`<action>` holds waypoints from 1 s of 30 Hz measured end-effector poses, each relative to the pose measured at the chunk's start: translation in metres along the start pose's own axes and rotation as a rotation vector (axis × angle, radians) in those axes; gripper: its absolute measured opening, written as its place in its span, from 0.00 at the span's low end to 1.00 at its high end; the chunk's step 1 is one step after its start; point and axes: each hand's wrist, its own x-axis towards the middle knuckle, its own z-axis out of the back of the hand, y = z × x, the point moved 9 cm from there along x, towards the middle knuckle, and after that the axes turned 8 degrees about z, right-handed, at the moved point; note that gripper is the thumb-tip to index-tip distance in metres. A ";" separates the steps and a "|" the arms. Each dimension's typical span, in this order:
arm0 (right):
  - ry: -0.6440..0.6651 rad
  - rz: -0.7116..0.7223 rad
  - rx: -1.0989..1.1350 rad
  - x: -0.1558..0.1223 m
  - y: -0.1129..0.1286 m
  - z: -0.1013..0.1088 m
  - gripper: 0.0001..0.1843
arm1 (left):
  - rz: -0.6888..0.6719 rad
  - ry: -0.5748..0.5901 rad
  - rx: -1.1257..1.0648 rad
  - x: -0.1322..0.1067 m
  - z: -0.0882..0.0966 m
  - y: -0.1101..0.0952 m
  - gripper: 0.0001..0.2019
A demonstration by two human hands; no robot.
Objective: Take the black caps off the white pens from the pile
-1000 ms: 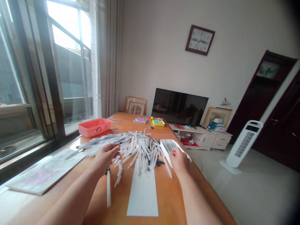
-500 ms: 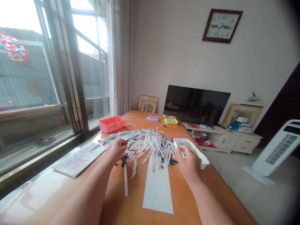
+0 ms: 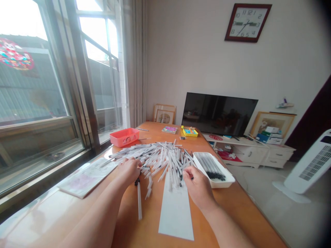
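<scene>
A heap of whitish translucent plastic tubes (image 3: 157,153), some with black ends, covers the middle of the table. At its near left edge is my left hand (image 3: 130,168), fingers bent and closed over a few small black pieces (image 3: 137,181); whatever its fingertips hold is hidden. My right hand (image 3: 196,184) is curled closed at the heap's right edge, with a bit of black showing at its fingers; I cannot make out what it holds. Just right of it, a white tray (image 3: 230,179) contains slim clear sticks (image 3: 208,162) lined up with their black ends (image 3: 216,175) toward me.
A long white paper strip (image 3: 176,217) lies before me, partly under the tubes. One tube (image 3: 140,203) lies apart. To the left are a flat pale board (image 3: 85,179) and a pink plastic box (image 3: 124,137). A yellow box (image 3: 190,132) and a booklet (image 3: 169,130) sit farther back.
My right hand has moved left from over the white tray to the tube heap, uncovering the sticks in the tray. My left hand has lowered slightly onto the small black pieces.
</scene>
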 end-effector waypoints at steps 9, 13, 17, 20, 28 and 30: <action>-0.012 -0.037 0.010 0.001 -0.009 0.002 0.09 | -0.034 -0.024 -0.046 -0.001 0.006 -0.008 0.06; 0.014 -0.071 0.072 0.000 -0.010 -0.004 0.10 | -0.106 0.011 -0.379 -0.009 0.008 -0.032 0.05; 0.069 -0.131 0.271 -0.004 -0.004 -0.017 0.11 | -0.170 0.288 -0.961 -0.032 -0.004 -0.073 0.12; 0.122 -0.181 0.457 -0.010 0.004 -0.029 0.14 | -0.148 0.503 -1.177 -0.052 -0.012 -0.099 0.16; 0.310 -0.273 0.737 -0.020 0.025 -0.055 0.18 | -0.153 0.615 -1.396 -0.070 -0.012 -0.120 0.24; 0.314 -0.301 0.756 -0.020 0.022 -0.057 0.16 | -0.182 0.616 -1.367 -0.070 -0.013 -0.120 0.25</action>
